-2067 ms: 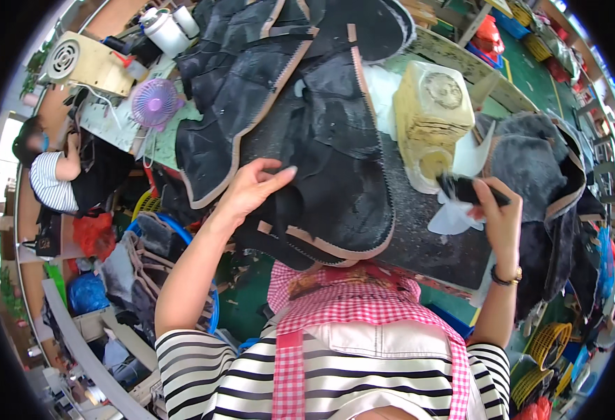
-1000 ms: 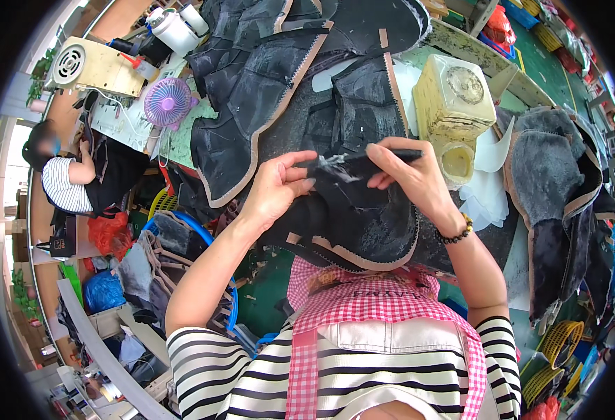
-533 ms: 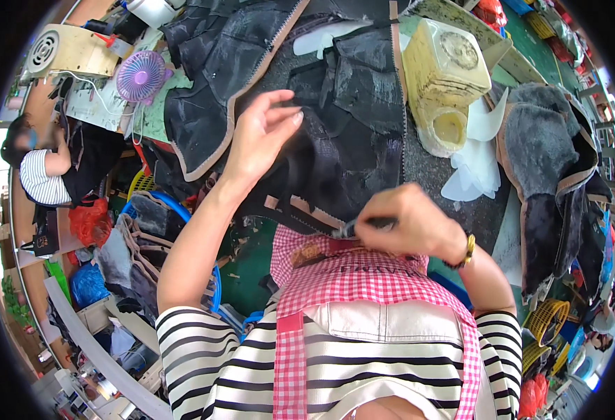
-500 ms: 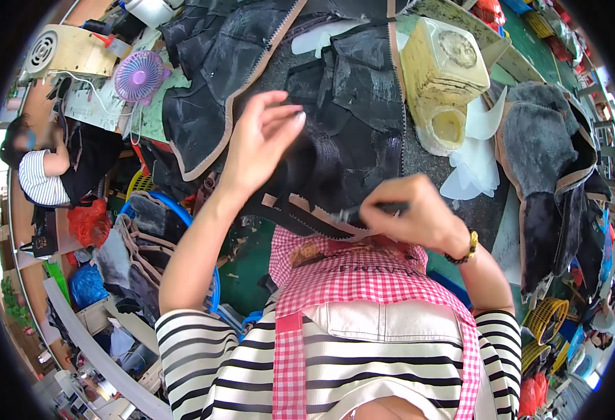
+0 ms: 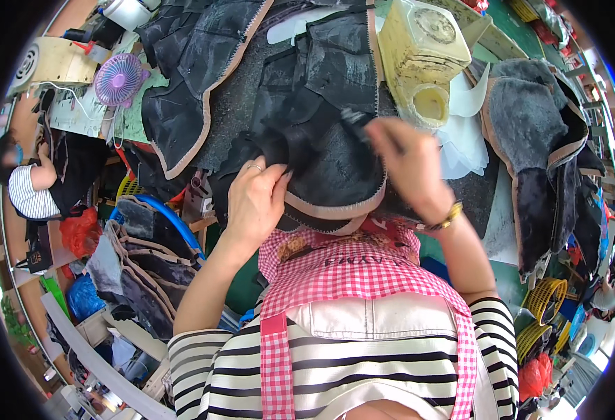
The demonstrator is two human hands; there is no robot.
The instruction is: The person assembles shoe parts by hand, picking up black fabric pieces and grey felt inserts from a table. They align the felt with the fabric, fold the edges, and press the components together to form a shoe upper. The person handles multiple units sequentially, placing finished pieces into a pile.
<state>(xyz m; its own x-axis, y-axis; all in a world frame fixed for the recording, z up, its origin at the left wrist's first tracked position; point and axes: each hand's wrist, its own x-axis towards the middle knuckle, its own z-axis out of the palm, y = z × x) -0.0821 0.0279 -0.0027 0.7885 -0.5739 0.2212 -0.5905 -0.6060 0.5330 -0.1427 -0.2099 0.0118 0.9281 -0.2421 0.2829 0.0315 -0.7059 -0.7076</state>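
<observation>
My left hand point(image 5: 255, 199) pinches the edge of a black boot-upper-like fabric piece point(image 5: 339, 175) lying at the table's near edge. Beige zigzag-stitched binding runs along its border. Folded black material bunches up beside the fingertips. My right hand point(image 5: 414, 164) is closed around a small dark brush point(image 5: 354, 120), blurred by motion, with its tip over the upper right of the piece. Pale streaks mark the black surface farther up. Another black piece with beige binding point(image 5: 195, 91) lies to the left of it.
A glue-crusted yellowish container point(image 5: 423, 63) with a round opening stands behind my right hand, beside white plastic sheets point(image 5: 461, 136). Grey fur-lined pieces point(image 5: 528, 105) hang at the right. A purple fan point(image 5: 120, 79) stands at the left; a person point(image 5: 31, 182) sits beyond.
My left hand has come down from above the table and now grips the black piece. My right hand has moved up and away from me with the brush. The black piece's near part lies differently.
</observation>
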